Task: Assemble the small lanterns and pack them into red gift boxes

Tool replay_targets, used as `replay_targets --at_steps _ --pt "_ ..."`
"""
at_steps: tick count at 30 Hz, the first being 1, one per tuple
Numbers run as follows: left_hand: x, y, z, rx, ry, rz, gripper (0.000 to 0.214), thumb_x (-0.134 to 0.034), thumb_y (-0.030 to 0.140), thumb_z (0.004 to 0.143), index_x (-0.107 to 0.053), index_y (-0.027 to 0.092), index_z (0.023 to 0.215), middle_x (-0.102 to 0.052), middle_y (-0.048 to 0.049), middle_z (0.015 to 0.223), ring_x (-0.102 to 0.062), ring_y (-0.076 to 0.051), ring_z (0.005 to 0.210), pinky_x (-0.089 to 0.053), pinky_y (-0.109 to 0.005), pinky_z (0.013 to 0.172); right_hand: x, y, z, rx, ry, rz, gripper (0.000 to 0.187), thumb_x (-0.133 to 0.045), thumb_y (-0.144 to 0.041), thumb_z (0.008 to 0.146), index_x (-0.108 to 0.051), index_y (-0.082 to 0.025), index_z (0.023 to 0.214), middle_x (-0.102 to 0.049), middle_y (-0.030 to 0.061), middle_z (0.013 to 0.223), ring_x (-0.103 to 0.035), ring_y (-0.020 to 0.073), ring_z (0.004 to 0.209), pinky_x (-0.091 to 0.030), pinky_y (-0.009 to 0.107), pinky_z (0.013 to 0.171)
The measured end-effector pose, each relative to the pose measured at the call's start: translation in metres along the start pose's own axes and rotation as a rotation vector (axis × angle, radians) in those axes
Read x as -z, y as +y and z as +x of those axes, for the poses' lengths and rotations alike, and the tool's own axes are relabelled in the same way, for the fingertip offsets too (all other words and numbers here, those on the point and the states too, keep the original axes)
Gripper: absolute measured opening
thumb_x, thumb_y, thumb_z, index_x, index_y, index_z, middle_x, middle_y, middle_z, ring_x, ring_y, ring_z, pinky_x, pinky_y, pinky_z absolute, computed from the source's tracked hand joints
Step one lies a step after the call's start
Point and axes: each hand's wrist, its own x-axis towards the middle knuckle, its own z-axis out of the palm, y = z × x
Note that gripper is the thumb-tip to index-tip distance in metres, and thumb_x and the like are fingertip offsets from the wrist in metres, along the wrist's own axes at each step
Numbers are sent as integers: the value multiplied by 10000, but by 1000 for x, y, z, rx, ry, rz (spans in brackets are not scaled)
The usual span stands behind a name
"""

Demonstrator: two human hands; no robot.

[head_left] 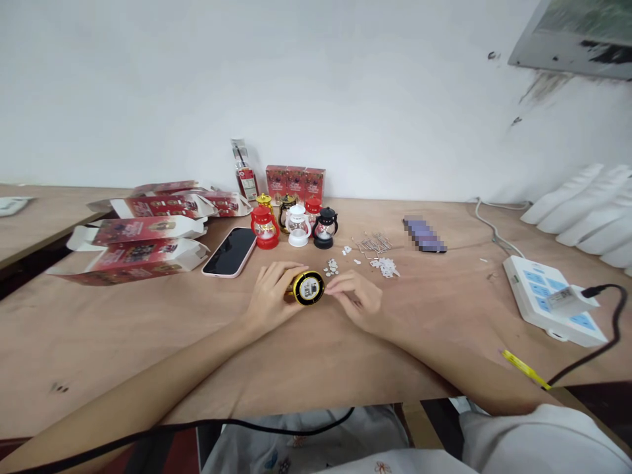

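My left hand (271, 293) is wrapped round a small gold lantern (309, 288), its round underside turned up toward me. Inside the black-and-gold rim of that base, a pale disc with small metal parts shows. Thumb and fingers of my right hand (358, 296) are pinched together at the base's right edge; whatever they hold is too small to make out. Just beyond the hands lie several small round white pieces (332, 266). To their right are a heap of small white plastic parts (386, 266) and a bunch of thin metal pieces (374, 244).
Several little lanterns (298, 227) in red, white, black and gold stand behind my hands, before red boxes (295, 181) and a bottle (245, 174). Open red cartons (148, 230) and a phone (231, 252) lie left. Rightward are another phone (424, 235), a power strip (548, 296) and a yellow pen (525, 368).
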Motion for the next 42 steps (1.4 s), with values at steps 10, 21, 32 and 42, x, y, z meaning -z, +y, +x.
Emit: replay_targets --at_steps 10,21,32,42 --pt "2 16 -1 -87 45 94 346 -609 411 851 -581 172 1101 -656 -92 1011 -588 -210 898 -351 -323 709 -10 -5 -5 172 67 4 231 -530 -6 840 -544 -192 976 -689 71 863 -644 152 843 -569 299 690" --pt "2 13 -1 -128 46 108 352 -590 427 862 -584 163 1095 -646 -94 989 -574 -214 878 -348 -328 701 -13 -5 -9 164 43 -116 246 -580 -73 837 -566 -227 1027 -746 24 891 -648 151 930 -512 307 791" --pt "4 2 -2 6 56 91 335 -587 459 846 -595 175 1025 -642 -81 970 -582 -228 877 -380 -356 728 -10 -16 -8 77 -120 -117 553 -553 -265 831 -382 -194 1352 -639 110 1144 -571 228 1073 -455 400 919" --pt "3 0 -2 56 84 65 337 -597 443 848 -590 182 1061 -607 -74 958 -573 -227 874 -406 -341 726 -9 -11 -7 107 -193 -102 542 -528 -288 827 -344 -182 1326 -602 120 1209 -522 227 1126 -414 437 981"
